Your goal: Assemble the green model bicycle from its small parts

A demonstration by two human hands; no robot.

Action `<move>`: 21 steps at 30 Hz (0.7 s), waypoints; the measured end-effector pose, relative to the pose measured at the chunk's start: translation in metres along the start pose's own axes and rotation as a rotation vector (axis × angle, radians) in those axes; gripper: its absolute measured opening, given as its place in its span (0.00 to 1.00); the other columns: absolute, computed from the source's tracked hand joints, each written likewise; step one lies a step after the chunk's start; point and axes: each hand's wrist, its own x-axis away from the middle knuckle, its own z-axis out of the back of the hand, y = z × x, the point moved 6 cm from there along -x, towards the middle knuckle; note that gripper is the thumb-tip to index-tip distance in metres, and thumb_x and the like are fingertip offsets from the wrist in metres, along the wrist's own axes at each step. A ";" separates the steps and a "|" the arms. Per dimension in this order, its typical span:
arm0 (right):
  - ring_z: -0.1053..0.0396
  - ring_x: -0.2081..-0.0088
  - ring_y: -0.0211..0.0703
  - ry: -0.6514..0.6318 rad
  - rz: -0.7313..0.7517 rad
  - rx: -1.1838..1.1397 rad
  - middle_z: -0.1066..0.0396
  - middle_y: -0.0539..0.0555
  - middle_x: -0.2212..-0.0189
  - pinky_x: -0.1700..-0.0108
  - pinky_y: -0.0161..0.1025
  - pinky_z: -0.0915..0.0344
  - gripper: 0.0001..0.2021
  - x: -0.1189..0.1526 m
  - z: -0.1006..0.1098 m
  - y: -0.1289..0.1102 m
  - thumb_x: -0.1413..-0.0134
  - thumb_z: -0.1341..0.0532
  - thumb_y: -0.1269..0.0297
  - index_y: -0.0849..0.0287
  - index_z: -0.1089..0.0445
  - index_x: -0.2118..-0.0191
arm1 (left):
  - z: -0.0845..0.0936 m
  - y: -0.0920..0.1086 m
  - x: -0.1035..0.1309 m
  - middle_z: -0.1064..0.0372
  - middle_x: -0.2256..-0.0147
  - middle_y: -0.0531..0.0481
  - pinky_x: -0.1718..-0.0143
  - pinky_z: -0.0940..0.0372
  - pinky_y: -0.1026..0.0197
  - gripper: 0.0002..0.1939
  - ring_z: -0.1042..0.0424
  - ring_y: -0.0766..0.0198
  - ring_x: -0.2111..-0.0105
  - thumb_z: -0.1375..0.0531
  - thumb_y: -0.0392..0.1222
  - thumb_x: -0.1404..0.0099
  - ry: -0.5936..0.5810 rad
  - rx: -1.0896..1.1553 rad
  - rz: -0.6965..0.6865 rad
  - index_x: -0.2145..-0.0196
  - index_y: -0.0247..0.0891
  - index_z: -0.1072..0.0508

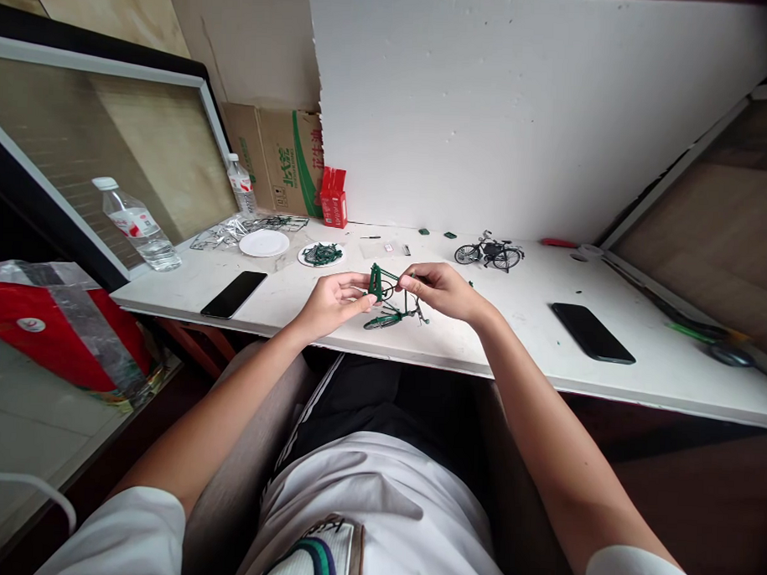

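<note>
A small green model bicycle, with a dark-tyred wheel at its lower end, is held tilted just above the white table in front of me. My left hand grips the bicycle's left end between thumb and fingers. From the right, my right hand pinches it near a thin dark loop in the middle of the frame. Whether a separate small part sits between the right fingertips I cannot make out. Behind my hands stands a black model bicycle. A white plate to the left holds a heap of green plastic parts.
Phones lie at left and right. Farther back are another white plate, dark part frames, water bottles, a red box and a carton. A white board closes the table's back.
</note>
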 end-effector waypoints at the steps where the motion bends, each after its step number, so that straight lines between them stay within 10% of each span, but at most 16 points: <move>1: 0.45 0.72 0.37 0.014 0.006 0.006 0.36 0.50 0.73 0.69 0.36 0.46 0.28 0.000 0.001 0.000 0.35 0.40 0.36 0.62 0.23 0.62 | 0.000 -0.001 0.000 0.20 0.51 0.36 0.58 0.20 0.51 0.25 0.17 0.51 0.57 0.25 0.48 0.43 0.003 -0.003 -0.005 0.51 0.33 0.20; 14: 0.45 0.74 0.39 0.325 0.223 0.304 0.31 0.53 0.73 0.67 0.40 0.45 0.24 0.007 0.003 -0.022 0.35 0.36 0.41 0.59 0.17 0.54 | 0.031 -0.002 -0.003 0.26 0.51 0.42 0.57 0.28 0.58 0.29 0.25 0.58 0.57 0.29 0.39 0.50 0.292 -0.386 -0.043 0.49 0.39 0.23; 17: 0.43 0.74 0.39 0.402 0.299 0.387 0.33 0.53 0.74 0.67 0.39 0.44 0.22 0.009 0.001 -0.025 0.30 0.39 0.45 0.57 0.17 0.53 | 0.029 -0.010 -0.006 0.22 0.62 0.43 0.64 0.28 0.57 0.18 0.22 0.57 0.66 0.32 0.49 0.45 0.177 -0.163 0.164 0.59 0.37 0.22; 21: 0.42 0.75 0.39 0.392 0.359 0.467 0.36 0.52 0.75 0.70 0.38 0.46 0.21 0.009 -0.010 -0.028 0.24 0.46 0.52 0.57 0.16 0.51 | 0.007 -0.020 -0.003 0.18 0.59 0.31 0.60 0.24 0.49 0.33 0.17 0.45 0.61 0.44 0.71 0.35 -0.073 0.256 0.459 0.63 0.35 0.20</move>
